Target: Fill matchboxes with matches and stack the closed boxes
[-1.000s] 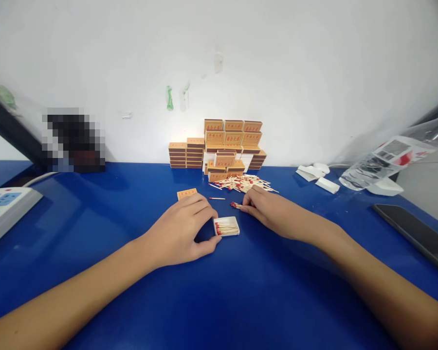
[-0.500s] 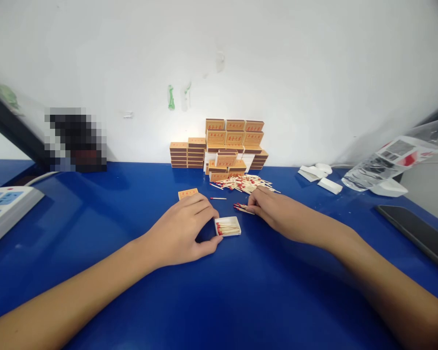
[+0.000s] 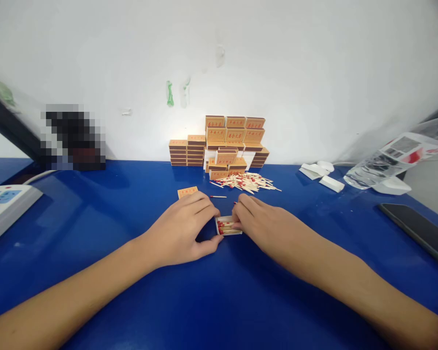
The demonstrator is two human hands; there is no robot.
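Note:
A small white matchbox tray (image 3: 227,225) with red-tipped matches in it lies on the blue table (image 3: 219,301). My left hand (image 3: 184,228) curls round the tray's left end, thumb and fingers pinching it. My right hand (image 3: 261,221) rests over the tray's right side, fingers pressed together on a few matches lying in the tray. A loose pile of matches (image 3: 247,182) lies just beyond. One single match (image 3: 218,196) and an orange matchbox sleeve (image 3: 187,192) lie behind my left hand.
Stacks of orange matchboxes (image 3: 222,143) stand against the white wall. A power strip (image 3: 3,206) sits at the left edge. White trays (image 3: 321,176), a plastic bag (image 3: 390,163) and a dark phone (image 3: 418,233) lie at the right.
My right hand moved left from beside the pile, carrying a few matches, and now sits over the tray. My left hand stayed on the tray.

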